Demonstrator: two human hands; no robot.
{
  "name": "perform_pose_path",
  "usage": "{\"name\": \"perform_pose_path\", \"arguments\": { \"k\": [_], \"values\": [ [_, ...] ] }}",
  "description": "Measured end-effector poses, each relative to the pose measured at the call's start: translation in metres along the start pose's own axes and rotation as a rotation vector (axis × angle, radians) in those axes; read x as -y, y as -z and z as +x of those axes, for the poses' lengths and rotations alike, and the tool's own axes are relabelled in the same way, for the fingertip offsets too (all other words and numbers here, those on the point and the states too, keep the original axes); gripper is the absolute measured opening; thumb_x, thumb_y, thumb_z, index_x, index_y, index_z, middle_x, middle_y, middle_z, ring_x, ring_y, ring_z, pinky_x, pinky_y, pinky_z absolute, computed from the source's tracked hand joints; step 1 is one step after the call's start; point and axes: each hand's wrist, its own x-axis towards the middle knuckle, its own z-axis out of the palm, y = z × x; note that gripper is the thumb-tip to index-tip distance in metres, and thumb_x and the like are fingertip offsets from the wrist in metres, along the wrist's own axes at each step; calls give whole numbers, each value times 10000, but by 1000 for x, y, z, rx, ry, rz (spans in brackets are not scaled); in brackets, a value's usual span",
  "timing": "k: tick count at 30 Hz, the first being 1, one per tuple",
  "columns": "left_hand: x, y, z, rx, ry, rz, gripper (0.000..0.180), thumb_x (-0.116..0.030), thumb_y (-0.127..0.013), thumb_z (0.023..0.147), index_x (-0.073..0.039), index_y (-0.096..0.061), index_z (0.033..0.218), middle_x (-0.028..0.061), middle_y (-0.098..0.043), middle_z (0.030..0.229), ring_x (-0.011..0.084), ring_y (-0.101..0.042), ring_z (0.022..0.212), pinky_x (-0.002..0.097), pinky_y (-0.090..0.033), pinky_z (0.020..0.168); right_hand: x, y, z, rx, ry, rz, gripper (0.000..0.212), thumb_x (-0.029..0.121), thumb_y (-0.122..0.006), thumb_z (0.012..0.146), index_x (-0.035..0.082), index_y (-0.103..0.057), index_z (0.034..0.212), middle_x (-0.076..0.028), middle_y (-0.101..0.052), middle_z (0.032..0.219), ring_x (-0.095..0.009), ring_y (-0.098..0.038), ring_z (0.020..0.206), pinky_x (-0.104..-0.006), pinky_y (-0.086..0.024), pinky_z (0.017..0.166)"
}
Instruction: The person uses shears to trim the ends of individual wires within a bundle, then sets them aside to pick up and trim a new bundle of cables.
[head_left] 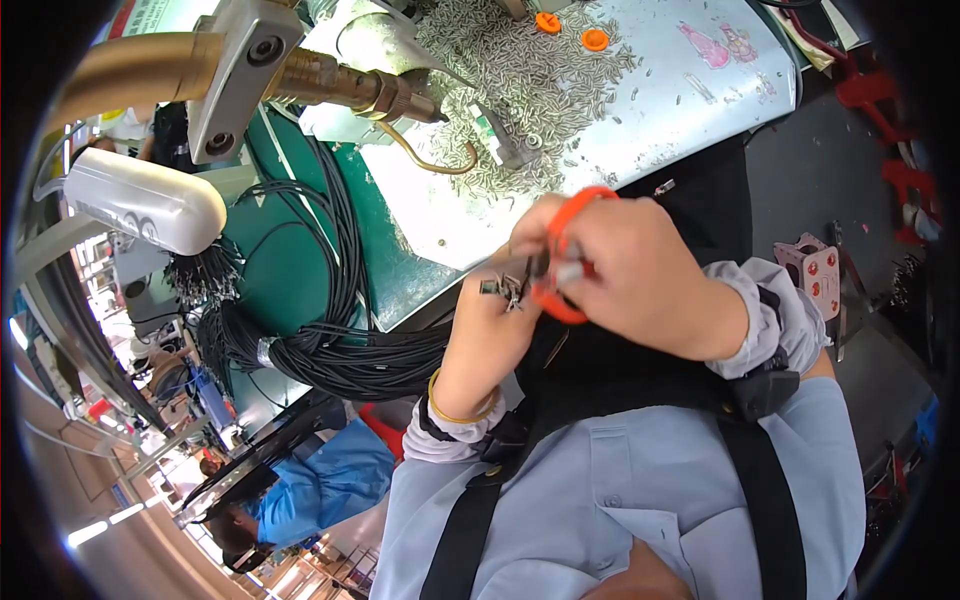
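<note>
My right hand (640, 265) is closed around orange-handled scissors (577, 207) in front of my chest. The scissors' blades are partly hidden between my hands, and a small grey piece shows by my right fingers. Just left of it, my left hand (490, 335) has its fingers curled around a cluster of small metal pieces (508, 290), possibly terminals. How those fingers hold them is partly blurred. Beyond both hands, many tiny silver metal pins (560, 80) lie heaped on a pale work surface (690, 110).
Two orange caps (594, 40) lie by the heap. A machine nozzle with a brass fitting (385, 95) reaches in from the upper left. Black cable coils (370, 360) lie at left, beside a white cylinder (150, 200). A person in blue (330, 480) sits at lower left.
</note>
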Motion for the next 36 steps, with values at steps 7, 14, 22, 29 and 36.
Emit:
{"name": "perform_pose_path", "arguments": {
  "k": [7, 14, 22, 29, 36],
  "values": [
    [6, 9, -1, -65, 102, -539, 153, 41, -516, 793, 42, -545, 943, 49, -562, 734, 52, -500, 638, 179, -399, 585, -15, -10, 1, -250, -119, 130, 297, 1, -584, 652, 86, -579, 937, -59, -573, 681, -155, -547, 523, -219, -391, 449],
    [8, -5, -2, -331, -65, -144, 157, 63, -557, 753, 35, -530, 905, 39, -563, 710, 33, -465, 578, 159, -356, 527, -3, 3, 1, -98, 185, -299, 275, 8, -598, 657, 55, -579, 927, -46, -590, 705, -149, -555, 531, -213, -395, 444],
    [10, -6, -4, -413, -103, -300, 270, 69, -546, 749, 7, -479, 1003, 14, -529, 682, 30, -439, 537, 155, -320, 477, -9, -11, 1, -95, -422, 762, 136, 28, -597, 737, 44, -595, 873, -62, -598, 725, -125, -555, 508, -200, -401, 450],
    [7, -2, -1, -261, 75, -634, 250, 66, -531, 756, 3, -490, 995, 6, -515, 670, 15, -346, 446, 164, -210, 370, -18, -22, -8, -99, -396, 524, 128, 30, -620, 752, 9, -575, 870, -84, -602, 726, -115, -565, 507, -214, -415, 451],
    [10, -13, -2, -429, -70, -163, 238, 98, -553, 731, 9, -529, 950, 14, -550, 715, 21, -422, 519, 148, -304, 462, -12, -21, -7, -281, 165, -116, 170, 22, -645, 719, 7, -559, 865, -85, -593, 697, -121, -574, 524, -237, -423, 445]
  ]
}}
